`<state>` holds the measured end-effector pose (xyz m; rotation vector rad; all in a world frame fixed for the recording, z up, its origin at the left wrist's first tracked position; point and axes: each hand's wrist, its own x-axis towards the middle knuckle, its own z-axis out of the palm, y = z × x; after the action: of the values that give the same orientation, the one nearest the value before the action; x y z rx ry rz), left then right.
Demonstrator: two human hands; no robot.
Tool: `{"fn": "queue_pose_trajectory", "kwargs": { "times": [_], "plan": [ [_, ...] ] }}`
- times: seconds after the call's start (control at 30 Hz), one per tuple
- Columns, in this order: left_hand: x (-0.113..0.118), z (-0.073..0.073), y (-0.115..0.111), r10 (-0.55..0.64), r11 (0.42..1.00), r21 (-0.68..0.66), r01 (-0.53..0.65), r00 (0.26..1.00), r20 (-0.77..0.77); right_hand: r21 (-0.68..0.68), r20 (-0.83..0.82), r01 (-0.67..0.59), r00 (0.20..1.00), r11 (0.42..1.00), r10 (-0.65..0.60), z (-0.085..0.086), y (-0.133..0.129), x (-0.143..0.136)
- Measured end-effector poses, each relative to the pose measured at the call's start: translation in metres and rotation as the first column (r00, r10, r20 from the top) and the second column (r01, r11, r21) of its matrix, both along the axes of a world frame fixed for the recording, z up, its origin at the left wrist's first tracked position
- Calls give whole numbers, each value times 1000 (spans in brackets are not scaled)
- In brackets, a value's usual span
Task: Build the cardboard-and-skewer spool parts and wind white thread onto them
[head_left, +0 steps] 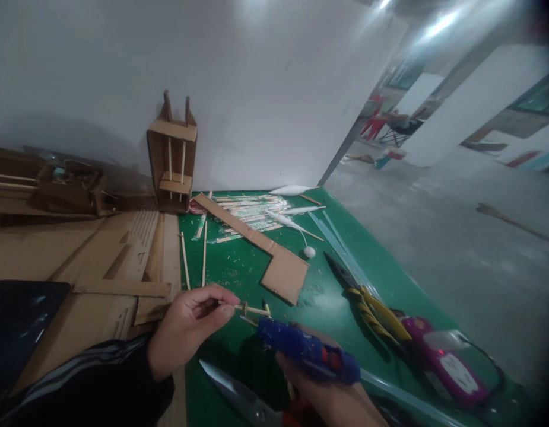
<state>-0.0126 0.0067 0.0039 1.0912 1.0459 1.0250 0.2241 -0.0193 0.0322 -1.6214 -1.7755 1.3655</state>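
Observation:
My left hand [192,326] pinches a thin wooden stick [255,310] between thumb and fingers. A small tan piece [244,307] sits around the stick just beyond my fingertips. My right hand [319,385] is wrapped round a blue hot glue gun [307,350], whose nozzle points left, close to the stick's free end. I cannot tell whether nozzle and stick touch. A clear glue stick [403,391] runs out of the gun's back. Below the hands lie scissors [238,391] with the blades showing and the handles partly hidden by my right hand.
Pliers with yellow handles [367,308] lie right, beside a purple power strip [447,356]. An L-shaped cardboard piece [285,276], wrapped sticks [247,207] and clear glue sticks [345,249] lie on the green table [238,267]. A cardboard frame [173,157] stands against the wall; cardboard sheets [96,249] lie left.

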Motion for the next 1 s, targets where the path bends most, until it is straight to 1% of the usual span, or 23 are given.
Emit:
{"fn": "queue_pose_trajectory", "kwargs": {
  "times": [0.1, 0.27, 0.43, 0.53, 0.63, 0.7, 0.83, 1.0],
  "plan": [
    [0, 0, -1, 0, 1000, -6, 0, 1000, 3, 8, -2, 9, 1000, 1000, -9, 3, -1, -2],
    [1, 3, 0, 53, 997, -55, -51, 998, 32, 48, 37, 96, 995, 994, -98, 4, -3, -3],
    [2, 2, 1, 73, 993, -93, -71, 997, 16, 47, -18, 31, 999, 998, -30, 1, 0, -1],
    [1, 0, 2, 97, 990, -107, -95, 995, 16, 47, -42, 27, 999, 999, -25, 1, 1, 0],
    [0, -1, 2, 102, 988, -120, -99, 995, 14, 43, -27, 23, 999, 999, -22, 1, 1, 0],
    [1, -1, 3, 100, 988, -114, -100, 995, -4, 43, -14, 15, 1000, 999, -14, 0, 0, 1],
    [0, 0, 3, 82, 993, -88, -84, 996, -28, 31, 8, 39, 999, 999, -39, -1, -1, 2],
    [-1, -1, 1, 49, 998, -45, -50, 998, -26, 31, 19, 38, 999, 999, -39, 2, 0, 0]
  ]
}}
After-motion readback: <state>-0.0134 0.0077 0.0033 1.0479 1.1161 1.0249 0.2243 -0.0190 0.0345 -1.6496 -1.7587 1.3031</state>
